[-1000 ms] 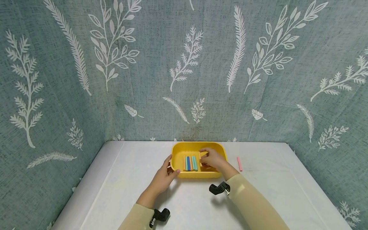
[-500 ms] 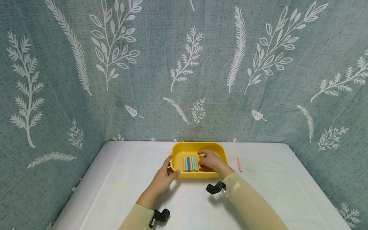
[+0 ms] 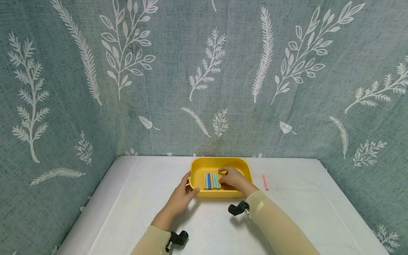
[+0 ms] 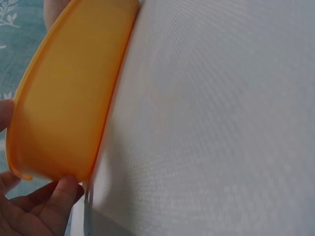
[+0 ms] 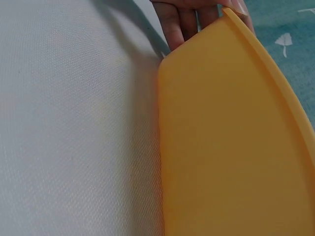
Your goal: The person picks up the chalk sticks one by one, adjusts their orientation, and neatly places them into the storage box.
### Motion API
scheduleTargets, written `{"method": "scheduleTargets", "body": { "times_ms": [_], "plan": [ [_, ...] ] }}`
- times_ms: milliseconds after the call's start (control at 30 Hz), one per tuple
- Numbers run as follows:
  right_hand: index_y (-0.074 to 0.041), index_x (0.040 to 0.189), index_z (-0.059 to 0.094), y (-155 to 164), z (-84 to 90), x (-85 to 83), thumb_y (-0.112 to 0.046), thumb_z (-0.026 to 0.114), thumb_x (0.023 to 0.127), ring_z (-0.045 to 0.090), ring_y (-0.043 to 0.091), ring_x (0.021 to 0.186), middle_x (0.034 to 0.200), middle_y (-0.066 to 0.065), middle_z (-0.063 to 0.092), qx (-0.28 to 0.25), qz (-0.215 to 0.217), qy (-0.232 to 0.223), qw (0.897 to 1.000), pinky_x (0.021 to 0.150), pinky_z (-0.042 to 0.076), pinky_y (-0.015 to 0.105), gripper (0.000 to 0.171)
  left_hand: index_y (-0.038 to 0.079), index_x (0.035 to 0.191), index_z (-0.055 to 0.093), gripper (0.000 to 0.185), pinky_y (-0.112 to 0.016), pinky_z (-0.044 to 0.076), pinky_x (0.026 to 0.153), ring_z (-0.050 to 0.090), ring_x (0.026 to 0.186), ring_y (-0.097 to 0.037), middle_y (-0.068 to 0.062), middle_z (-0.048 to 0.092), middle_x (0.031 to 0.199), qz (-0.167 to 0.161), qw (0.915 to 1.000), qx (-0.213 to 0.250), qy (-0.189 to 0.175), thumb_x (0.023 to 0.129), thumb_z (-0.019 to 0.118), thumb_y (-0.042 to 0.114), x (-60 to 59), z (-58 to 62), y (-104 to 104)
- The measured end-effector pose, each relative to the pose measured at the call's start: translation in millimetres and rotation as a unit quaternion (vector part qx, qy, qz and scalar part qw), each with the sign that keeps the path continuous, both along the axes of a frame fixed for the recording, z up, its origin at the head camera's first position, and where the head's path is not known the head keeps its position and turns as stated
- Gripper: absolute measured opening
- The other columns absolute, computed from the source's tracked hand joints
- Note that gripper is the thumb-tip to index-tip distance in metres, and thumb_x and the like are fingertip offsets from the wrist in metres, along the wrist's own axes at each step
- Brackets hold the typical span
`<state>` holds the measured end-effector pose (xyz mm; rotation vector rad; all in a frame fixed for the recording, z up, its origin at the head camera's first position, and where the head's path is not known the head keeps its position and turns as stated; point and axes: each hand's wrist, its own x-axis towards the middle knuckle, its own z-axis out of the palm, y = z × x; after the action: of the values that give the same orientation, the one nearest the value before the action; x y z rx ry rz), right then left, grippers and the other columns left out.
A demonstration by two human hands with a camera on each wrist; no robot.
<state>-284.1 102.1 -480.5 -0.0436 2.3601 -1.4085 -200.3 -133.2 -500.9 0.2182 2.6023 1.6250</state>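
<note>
1. A yellow tray (image 3: pixel 242 166) sits on a white table (image 3: pixel 127 198), near the far edge and roughly at the middle.
2. The left hand (image 3: pixel 182 193) grips the tray's left end, thumb over the rim and fingers curled around the outer wall. The left wrist view shows fingertips (image 4: pixel 59 194) pressed against the tray's outside (image 4: pixel 64 98).
3. The right hand (image 3: pixel 232 178) reaches into the tray, fingers bent down over its floor just right of the sticks. Whether it pinches anything there cannot be told; the hand covers that spot.
4. A row of coloured chalk sticks (image 3: pixel 211 181) lies side by side in the left half of the tray: orange, blue and teal, all pointing front to back.
5. One pink chalk stick (image 3: pixel 265 181) lies on the table, to the right of the tray and apart from it.
6. The right wrist view shows only the tray's outer wall (image 5: pixel 231 147), the table and the other hand's fingers at the rim.
7. Leaf-patterned grey-green cloth (image 3: pixel 204 78) hangs behind and at both sides.
</note>
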Motion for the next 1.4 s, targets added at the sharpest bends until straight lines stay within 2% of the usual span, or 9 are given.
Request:
{"method": "scheduleTargets", "body": {
  "times_ms": [500,733,900,1067,1233,1400],
  "plan": [
    [-0.004,0.138,0.056,2.8,2.1,1.6,-0.006,0.069,0.091,0.066,0.022,0.075,0.100,0.014,0.062,-0.008,-0.016,-0.015,1.000,0.065,0.061,0.031,0.049,0.017,0.162,0.015,0.079,-0.048,0.046,0.106,0.050,0.133,-0.037,-0.024,0.037,0.155,0.001,1.0000,0.002,-0.003,0.101,0.063,0.031,-0.2,-1.4,-0.1],
    [-0.001,0.134,0.059,7.9,11.0,3.9,-0.005,0.067,0.093,0.060,0.021,0.079,0.096,0.013,0.061,0.018,0.001,0.025,1.000,0.067,0.057,0.029,0.042,0.017,0.162,0.015,0.079,-0.048,0.046,0.106,0.050,0.133,-0.037,-0.024,0.037,0.154,0.003,1.0000,0.000,-0.004,0.101,0.063,0.033,-0.3,-1.2,0.1],
    [0.000,0.133,0.058,11.6,18.6,6.9,-0.005,0.065,0.095,0.064,0.024,0.077,0.097,0.014,0.061,0.000,0.006,0.023,1.000,0.068,0.059,0.033,0.040,0.017,0.162,0.015,0.080,-0.048,0.046,0.106,0.050,0.133,-0.037,-0.023,0.037,0.154,0.003,1.0000,0.000,-0.004,0.100,0.063,0.033,-1.0,-2.1,-0.4],
    [0.001,0.133,0.058,17.3,26.7,10.7,-0.007,0.062,0.098,0.065,0.028,0.082,0.103,0.017,0.060,-0.011,0.004,0.023,1.000,0.072,0.061,0.036,0.036,0.017,0.162,0.015,0.081,-0.047,0.048,0.104,0.052,0.132,-0.035,-0.023,0.037,0.154,0.003,1.0000,0.005,-0.004,0.100,0.064,0.034,-2.0,-3.3,-0.9],
    [0.001,0.133,0.059,27.5,35.7,16.1,-0.010,0.060,0.100,0.066,0.030,0.087,0.109,0.020,0.060,0.000,0.014,0.042,0.999,0.077,0.060,0.039,0.035,0.018,0.162,0.015,0.081,-0.047,0.048,0.104,0.051,0.132,-0.035,-0.022,0.038,0.154,0.004,1.0000,0.002,-0.004,0.099,0.064,0.035,-2.7,-3.8,-0.6],
    [0.001,0.133,0.059,42.0,45.8,22.4,-0.011,0.060,0.101,0.067,0.030,0.086,0.107,0.016,0.059,0.013,0.014,0.072,0.997,0.079,0.061,0.040,0.035,0.018,0.162,0.015,0.082,-0.046,0.048,0.104,0.051,0.132,-0.035,-0.023,0.038,0.154,0.006,1.0000,-0.002,-0.007,0.099,0.065,0.036,-3.1,-3.7,0.3]
  ]
}}
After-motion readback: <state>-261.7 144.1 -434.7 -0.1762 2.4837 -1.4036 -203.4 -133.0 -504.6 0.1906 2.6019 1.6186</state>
